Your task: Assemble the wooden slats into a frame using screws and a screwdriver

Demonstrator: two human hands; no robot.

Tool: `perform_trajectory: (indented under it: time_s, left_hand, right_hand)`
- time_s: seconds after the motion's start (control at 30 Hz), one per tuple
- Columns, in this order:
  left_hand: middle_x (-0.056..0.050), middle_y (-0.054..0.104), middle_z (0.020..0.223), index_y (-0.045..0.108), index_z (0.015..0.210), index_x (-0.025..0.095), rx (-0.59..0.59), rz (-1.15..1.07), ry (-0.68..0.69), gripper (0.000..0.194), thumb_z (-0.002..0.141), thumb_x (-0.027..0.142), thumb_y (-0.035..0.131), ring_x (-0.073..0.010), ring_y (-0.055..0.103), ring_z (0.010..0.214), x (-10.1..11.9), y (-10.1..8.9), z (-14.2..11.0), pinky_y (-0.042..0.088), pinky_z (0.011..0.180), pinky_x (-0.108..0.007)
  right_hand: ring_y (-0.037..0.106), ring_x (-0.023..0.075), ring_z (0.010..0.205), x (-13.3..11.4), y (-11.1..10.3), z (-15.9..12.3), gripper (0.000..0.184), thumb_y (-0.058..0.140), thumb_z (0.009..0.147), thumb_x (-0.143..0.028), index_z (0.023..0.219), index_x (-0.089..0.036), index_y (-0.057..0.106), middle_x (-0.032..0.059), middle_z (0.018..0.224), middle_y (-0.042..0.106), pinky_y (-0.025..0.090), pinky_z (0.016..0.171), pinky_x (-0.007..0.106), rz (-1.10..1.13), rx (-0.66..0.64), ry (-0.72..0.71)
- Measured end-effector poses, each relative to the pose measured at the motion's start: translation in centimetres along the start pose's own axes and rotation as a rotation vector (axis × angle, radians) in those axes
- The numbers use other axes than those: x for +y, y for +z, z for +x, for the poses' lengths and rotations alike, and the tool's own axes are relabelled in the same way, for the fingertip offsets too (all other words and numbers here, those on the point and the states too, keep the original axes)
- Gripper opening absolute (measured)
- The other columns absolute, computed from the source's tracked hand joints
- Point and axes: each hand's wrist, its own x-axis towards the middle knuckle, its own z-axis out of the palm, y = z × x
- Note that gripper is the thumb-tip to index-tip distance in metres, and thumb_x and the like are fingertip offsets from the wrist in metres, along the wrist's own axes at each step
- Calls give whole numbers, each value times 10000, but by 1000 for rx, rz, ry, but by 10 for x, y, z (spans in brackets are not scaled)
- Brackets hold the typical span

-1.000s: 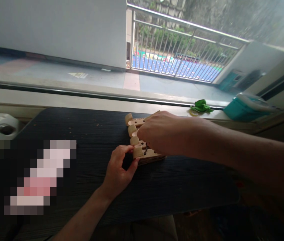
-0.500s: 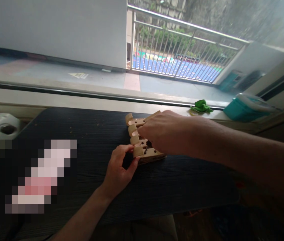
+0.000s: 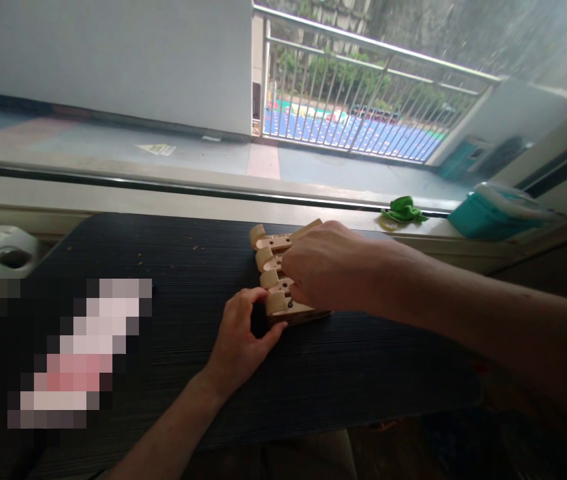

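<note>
A light wooden piece (image 3: 277, 303) lies on the dark table, with several parallel slats that have small dark holes and rounded blocks at their left ends. My left hand (image 3: 243, 333) grips its near left corner, index finger against a rounded block and thumb along the near side. Over the right part of the slats my right hand (image 3: 321, 267) is closed, knuckles up, hiding much of the piece. A thin dark metal shaft (image 3: 291, 303) shows below its fingers at the nearest slat; whatever the fingers grip is hidden.
A pixelated pinkish patch (image 3: 81, 353) covers something at the left of the black table (image 3: 173, 373). On the window sill are a green cloth (image 3: 403, 210) and a teal container (image 3: 486, 212). A white appliance (image 3: 1, 250) stands at the far left, beyond the table edge.
My right hand has shifted slightly and now covers the dark knob seen earlier above the metal shaft. My left thumb has slid a little right along the wooden piece's near side.
</note>
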Motion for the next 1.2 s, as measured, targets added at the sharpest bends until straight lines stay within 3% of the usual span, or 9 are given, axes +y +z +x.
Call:
perform_trajectory:
  time_s: [0.1,0.23,0.43,0.63,0.87,1.2]
  left_hand:
    - [-48,539,1067,411,1119,226,-14,60,-8,434,738,279,613,-207,528,995,-3,3,1,435,877,-376]
    - [-54,544,1083,397,1151,228,-32,109,-16,439,750,238,575,-212,528,1016,-7,-2,20,437,879,-385]
    - [-26,590,993,483,1051,232,-173,116,49,429,653,266,639,-222,571,947,-13,-15,54,471,844,-394]
    - [-45,577,1103,432,1161,239,-109,59,-56,522,686,336,623,-226,573,1003,-29,3,41,484,860,-385]
    - [-44,572,1115,430,1152,250,-110,9,-27,469,726,325,611,-212,570,1013,-32,2,36,487,869,-358]
    - [-28,577,1068,421,1131,263,-130,-1,9,451,727,252,618,-189,587,948,-27,0,38,500,833,-323]
  right_hand:
    - [548,168,613,4,-1,-3,134,524,752,-161,812,-123,637,68,702,621,386,548,281,62,24,27]
    - [541,163,615,14,-8,0,152,504,756,-148,755,-146,655,70,702,625,359,531,268,91,10,-10]
    - [512,132,632,26,2,3,142,552,710,-201,780,-179,674,46,710,632,338,554,237,276,63,-18]
    - [484,97,624,39,36,-8,138,563,731,-263,795,-190,661,4,698,616,313,568,214,554,323,-21]
    - [454,91,580,45,53,-9,284,420,864,-404,815,-175,580,-13,654,562,305,541,214,768,551,221]
    - [502,109,604,33,56,-1,165,385,892,-305,843,-193,496,-5,681,576,330,562,222,746,641,260]
